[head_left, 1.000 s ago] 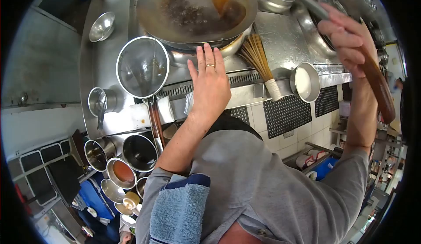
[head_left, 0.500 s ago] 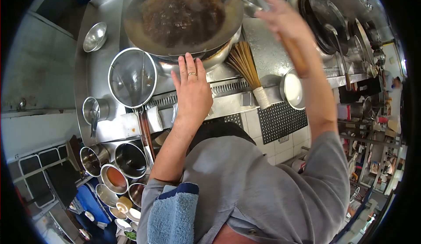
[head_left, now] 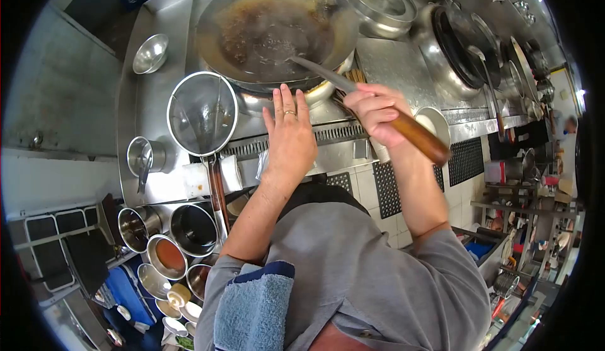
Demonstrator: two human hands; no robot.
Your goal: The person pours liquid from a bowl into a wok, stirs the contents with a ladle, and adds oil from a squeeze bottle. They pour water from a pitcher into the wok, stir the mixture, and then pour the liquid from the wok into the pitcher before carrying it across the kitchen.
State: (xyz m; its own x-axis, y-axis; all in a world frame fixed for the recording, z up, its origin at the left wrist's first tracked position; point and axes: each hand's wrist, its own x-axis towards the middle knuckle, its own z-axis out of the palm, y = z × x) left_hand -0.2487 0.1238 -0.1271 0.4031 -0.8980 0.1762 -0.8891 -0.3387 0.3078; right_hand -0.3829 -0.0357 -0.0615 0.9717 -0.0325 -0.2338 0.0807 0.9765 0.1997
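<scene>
A large wok [head_left: 214, 48] at the top of the view holds dark, bubbling brown sauce [head_left: 283, 39], with steam over it. My right hand [head_left: 381, 114] is wrapped round the wooden handle of a long ladle [head_left: 328, 73]. Its metal shaft slants over the wok's near right rim, and the ladle's head is hidden in the sauce. At the near rim, my left hand [head_left: 290, 140] lies flat with fingers stretched out, fingertips right at the edge and nothing in them. Partly behind my right hand is a bamboo wok brush [head_left: 357, 75].
Left of the wok lies a round mesh strainer [head_left: 203, 112]. Beyond it are a steel bowl [head_left: 150, 54] and a small pot [head_left: 146, 155]. Several sauce pots [head_left: 167, 256] stand at lower left. A white-filled bowl [head_left: 435, 124] sits behind the ladle handle; a second wok [head_left: 457, 48] is farther right.
My right hand has come down and left from the upper right, bringing the ladle's far end into the sauce. My left hand stays at the wok's rim. The whole view has shifted slightly.
</scene>
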